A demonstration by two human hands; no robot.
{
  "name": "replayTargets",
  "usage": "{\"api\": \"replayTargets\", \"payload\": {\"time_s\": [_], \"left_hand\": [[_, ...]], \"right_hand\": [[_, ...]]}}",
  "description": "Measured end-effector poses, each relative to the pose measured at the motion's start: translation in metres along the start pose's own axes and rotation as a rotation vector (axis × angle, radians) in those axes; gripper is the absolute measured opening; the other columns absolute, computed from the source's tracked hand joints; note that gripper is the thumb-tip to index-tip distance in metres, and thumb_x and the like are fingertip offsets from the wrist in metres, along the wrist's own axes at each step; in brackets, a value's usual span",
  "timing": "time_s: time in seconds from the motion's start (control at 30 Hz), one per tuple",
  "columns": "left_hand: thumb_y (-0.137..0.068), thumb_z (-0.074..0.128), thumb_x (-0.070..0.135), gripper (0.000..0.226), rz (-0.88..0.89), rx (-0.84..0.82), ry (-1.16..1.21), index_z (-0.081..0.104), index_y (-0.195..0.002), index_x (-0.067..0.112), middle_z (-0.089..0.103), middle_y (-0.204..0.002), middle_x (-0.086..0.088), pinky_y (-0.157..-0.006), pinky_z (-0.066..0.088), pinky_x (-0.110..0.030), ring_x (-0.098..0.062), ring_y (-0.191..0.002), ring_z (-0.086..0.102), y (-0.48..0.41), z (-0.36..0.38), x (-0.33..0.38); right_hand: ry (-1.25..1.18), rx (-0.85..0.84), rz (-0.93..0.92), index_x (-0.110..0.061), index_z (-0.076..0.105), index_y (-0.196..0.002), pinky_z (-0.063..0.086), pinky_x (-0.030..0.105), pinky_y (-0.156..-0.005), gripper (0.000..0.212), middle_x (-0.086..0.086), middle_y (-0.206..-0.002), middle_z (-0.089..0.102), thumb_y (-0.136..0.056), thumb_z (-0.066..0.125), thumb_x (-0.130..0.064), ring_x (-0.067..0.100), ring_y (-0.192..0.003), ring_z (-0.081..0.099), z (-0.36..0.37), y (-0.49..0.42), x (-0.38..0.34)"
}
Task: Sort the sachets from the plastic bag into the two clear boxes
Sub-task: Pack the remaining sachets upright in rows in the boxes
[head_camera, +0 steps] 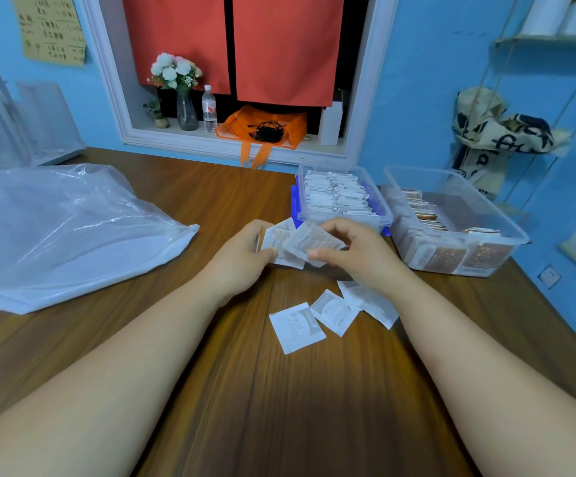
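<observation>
Both hands meet over the middle of the surface (279, 407), sharing a small fanned bunch of sachets (300, 242). The left hand (242, 253) grips the stack from the left edge, its thumb and fingers (266, 254) curled closed around it. The right hand (352, 253) pinches the rightmost packets between thumb and fingertips, narrowly closed, as if to peel one off the fan. The held packets are blurred; they look pale with a speckled brownish panel, and their print cannot be read. The relation that matters is where the two clear boxes lie. Both stand beyond the fingers and off to their right, long sides running away from the person. The white-sachet box (383, 210) is just behind the right hand's knuckles, packed with upright white packets. The brown-sachet box (479, 194) stands just beside it, further right, about half filled along its near and left walls. The right hand is therefore the nearer one to either box, and the drop is likely a short reach forward or forward and right, while the left hand keeps the remainder. Three loose white sachets (335, 311) lie flat on the surface on the person's side of the fingers, under and just left of the right wrist, one overlapping the next. The plastic bag (73, 228) lies slack well to the left of the left hand, looking nearly emptied, which suggests the sorting is far along.
</observation>
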State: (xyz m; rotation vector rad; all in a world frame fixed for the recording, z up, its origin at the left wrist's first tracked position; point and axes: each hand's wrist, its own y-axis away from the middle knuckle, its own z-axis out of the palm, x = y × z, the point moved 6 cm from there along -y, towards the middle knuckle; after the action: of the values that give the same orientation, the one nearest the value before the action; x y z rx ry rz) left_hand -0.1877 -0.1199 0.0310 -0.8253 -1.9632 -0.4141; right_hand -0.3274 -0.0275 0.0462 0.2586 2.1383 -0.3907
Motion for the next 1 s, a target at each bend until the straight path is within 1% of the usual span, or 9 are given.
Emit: {"api": "replayTargets", "payload": {"time_s": [0.07, 0.2, 0.27, 0.33, 0.43, 0.63, 0.77, 0.83, 1.0], "left_hand": [[-0.097, 0.046, 0.017, 0.024, 0.005, -0.048, 0.023, 0.046, -0.114, 0.034, 0.055, -0.109, 0.014, -0.069, 0.041, -0.017, 0.002, -0.092, 0.052, 0.001, 0.005, 0.001], [-0.096, 0.038, 0.017, 0.027, -0.002, -0.162, 0.053, 0.046, -0.112, 0.038, 0.055, -0.105, 0.018, -0.082, 0.043, -0.021, 0.0, -0.096, 0.051, 0.006, 0.012, 0.003], [-0.095, 0.044, 0.027, 0.022, 0.001, -0.209, 0.089, 0.046, -0.115, 0.036, 0.055, -0.11, 0.015, -0.078, 0.042, -0.021, -0.001, -0.098, 0.051, 0.008, 0.014, 0.005], [-0.089, 0.058, 0.04, 0.032, 0.053, -0.211, 0.025, 0.046, -0.118, 0.032, 0.056, -0.109, 0.015, -0.072, 0.043, -0.016, 0.0, -0.095, 0.054, 0.009, 0.018, 0.008], [-0.088, 0.062, 0.032, 0.033, 0.152, -0.118, -0.091, 0.048, -0.117, 0.024, 0.058, -0.105, 0.01, -0.068, 0.043, -0.011, 0.002, -0.086, 0.054, 0.007, 0.02, 0.01], [-0.093, 0.055, 0.025, 0.028, 0.169, -0.108, -0.056, 0.044, -0.117, 0.032, 0.048, -0.111, 0.013, -0.073, 0.042, -0.013, 0.001, -0.096, 0.05, 0.002, 0.017, 0.011], [-0.091, 0.059, 0.024, 0.036, 0.14, -0.147, -0.061, 0.04, -0.12, 0.032, 0.05, -0.111, 0.016, -0.075, 0.047, -0.015, 0.0, -0.099, 0.053, 0.0, 0.015, 0.006], [-0.089, 0.062, 0.024, 0.04, 0.132, -0.163, -0.055, 0.038, -0.12, 0.031, 0.049, -0.11, 0.015, -0.076, 0.047, -0.015, 0.0, -0.099, 0.053, 0.0, 0.015, 0.004], [-0.088, 0.062, 0.03, 0.044, 0.125, -0.177, -0.165, 0.031, -0.12, 0.03, 0.046, -0.104, 0.019, -0.08, 0.052, -0.02, -0.001, -0.098, 0.054, 0.002, 0.019, 0.004]], "right_hand": [[0.039, -0.02, 0.003, -0.028, 0.061, -0.09, 0.048, 0.01, -0.067, 0.02, -0.015, -0.094, 0.064, -0.078, 0.075, -0.02, -0.004, -0.081, 0.06, 0.009, 0.0, 0.004], [0.173, 0.105, -0.041, -0.03, 0.051, -0.087, 0.042, 0.014, -0.07, 0.038, -0.007, -0.097, 0.056, -0.069, 0.082, -0.021, 0.002, -0.083, 0.052, 0.01, -0.004, 0.007], [0.253, 0.108, -0.078, -0.031, 0.046, -0.101, 0.041, 0.014, -0.075, 0.049, -0.008, -0.102, 0.048, -0.069, 0.082, -0.023, 0.002, -0.088, 0.048, 0.012, -0.004, 0.004], [0.312, 0.077, -0.09, -0.029, 0.045, -0.121, 0.044, 0.019, -0.084, 0.06, -0.006, -0.113, 0.046, -0.072, 0.079, -0.028, 0.004, -0.099, 0.048, 0.015, -0.003, 0.004], [0.409, 0.01, -0.09, -0.025, 0.041, -0.134, 0.044, 0.027, -0.091, 0.071, -0.004, -0.125, 0.047, -0.074, 0.076, -0.038, 0.007, -0.11, 0.047, 0.021, -0.003, 0.005], [0.245, 0.028, -0.104, -0.025, 0.054, -0.119, 0.041, 0.012, -0.074, 0.051, -0.01, -0.106, 0.059, -0.074, 0.078, -0.027, 0.003, -0.092, 0.054, 0.016, -0.004, -0.002], [0.288, -0.019, -0.097, -0.028, 0.041, -0.135, 0.035, 0.009, -0.067, 0.072, -0.013, -0.105, 0.051, -0.074, 0.079, -0.024, -0.006, -0.076, 0.044, 0.018, -0.004, 0.001], [0.324, -0.085, -0.107, -0.031, 0.032, -0.141, 0.037, 0.011, -0.077, 0.079, -0.01, -0.12, 0.05, -0.075, 0.077, -0.026, -0.005, -0.088, 0.046, 0.023, -0.003, 0.003], [0.428, -0.105, -0.116, -0.036, 0.024, -0.145, 0.041, 0.02, -0.092, 0.075, -0.014, -0.128, 0.047, -0.083, 0.067, -0.037, -0.004, -0.109, 0.045, 0.024, -0.003, 0.005]]}}
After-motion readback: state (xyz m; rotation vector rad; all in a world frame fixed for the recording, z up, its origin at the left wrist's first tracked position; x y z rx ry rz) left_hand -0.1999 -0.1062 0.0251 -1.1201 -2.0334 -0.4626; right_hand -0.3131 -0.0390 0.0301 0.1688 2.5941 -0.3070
